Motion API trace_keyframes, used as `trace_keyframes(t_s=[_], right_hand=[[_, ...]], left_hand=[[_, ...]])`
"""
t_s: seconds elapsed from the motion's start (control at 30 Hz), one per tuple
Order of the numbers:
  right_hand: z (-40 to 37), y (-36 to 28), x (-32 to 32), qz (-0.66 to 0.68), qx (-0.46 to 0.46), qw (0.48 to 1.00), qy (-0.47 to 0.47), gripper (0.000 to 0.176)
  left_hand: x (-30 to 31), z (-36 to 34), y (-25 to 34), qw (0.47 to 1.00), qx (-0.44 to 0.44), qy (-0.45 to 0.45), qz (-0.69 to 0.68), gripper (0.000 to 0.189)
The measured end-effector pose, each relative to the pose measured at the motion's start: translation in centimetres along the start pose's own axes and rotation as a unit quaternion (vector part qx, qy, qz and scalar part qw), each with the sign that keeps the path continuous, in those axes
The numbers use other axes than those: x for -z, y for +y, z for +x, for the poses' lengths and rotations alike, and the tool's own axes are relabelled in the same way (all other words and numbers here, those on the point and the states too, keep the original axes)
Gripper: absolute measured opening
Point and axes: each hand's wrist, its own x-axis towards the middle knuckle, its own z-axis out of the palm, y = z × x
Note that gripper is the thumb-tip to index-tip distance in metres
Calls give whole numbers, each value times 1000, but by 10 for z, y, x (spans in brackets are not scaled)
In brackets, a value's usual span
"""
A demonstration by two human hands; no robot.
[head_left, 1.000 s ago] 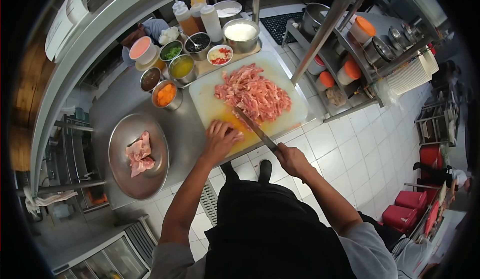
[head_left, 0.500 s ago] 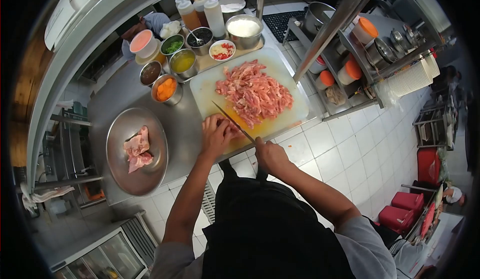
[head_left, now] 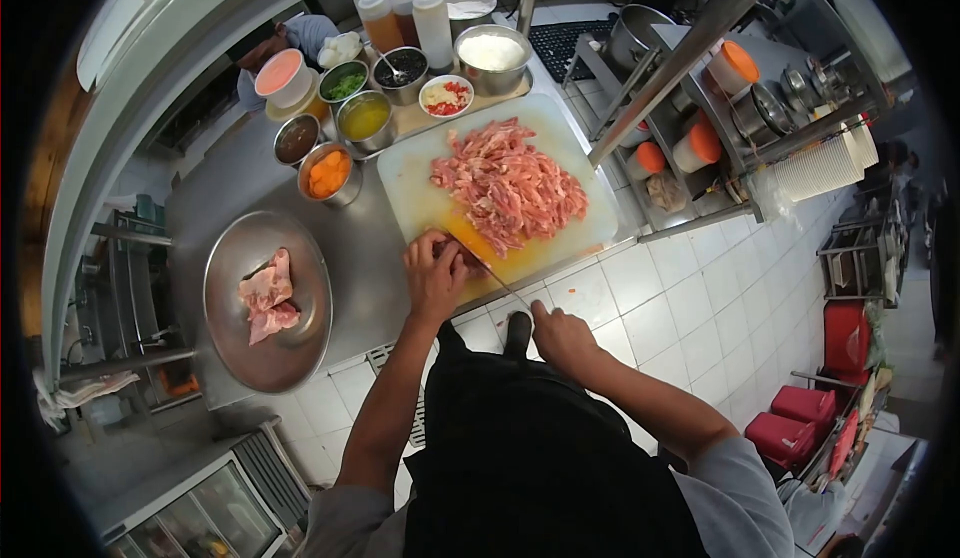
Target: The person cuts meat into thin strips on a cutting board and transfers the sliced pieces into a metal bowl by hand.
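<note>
A heap of sliced raw meat (head_left: 510, 183) lies on the white cutting board (head_left: 405, 173). At the board's near edge, my left hand (head_left: 434, 273) is closed, its bent fingers pressing on a small piece of meat that they mostly cover. My right hand (head_left: 563, 336) is wrapped round the handle of a knife (head_left: 503, 283). The blade slants up and left from that hand to the fingertips of my left hand. To the left, an oval metal tray (head_left: 222, 313) holds larger raw meat pieces (head_left: 268, 293).
Bowls of orange (head_left: 327, 174), yellow (head_left: 364, 120) and green food stand behind the board, with squeeze bottles (head_left: 432, 30) and a metal bowl of white powder (head_left: 492, 53). A metal post (head_left: 680, 58) rises at the right. Another person (head_left: 262, 53) is beyond the counter.
My right hand has drawn the knife back, down and to the right. The blade tip is now by my left fingers. The view has shifted slightly.
</note>
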Motion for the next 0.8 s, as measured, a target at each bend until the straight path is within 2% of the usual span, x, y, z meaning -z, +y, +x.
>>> trace_keyframes(t_s=[0.2,0.37,0.43,0.53,0.57,0.6,0.8], right_hand=[[12,-3,-6,-6,-20,1000,-17,23],[106,-6,-29,18,17,999,24,28],[121,15,-29,46,118,988,85,28],[102,10,2,-8,85,993,75,29],[92,-2,16,32,44,997,63,29],[91,-7,16,32,46,997,61,29],[84,-27,-8,10,29,997,71,27]], left_hand=[[0,-1,-3,1000,-5,-22,7,26],[-2,-2,-2,1000,0,0,-13,24],[-7,-2,-5,1000,-5,2,-30,25],[-9,-5,-14,996,20,31,-78,29],[-6,-4,-12,993,31,35,-107,30],[-4,-2,-12,989,42,42,-134,31],[-7,-1,-5,997,40,43,-57,33]])
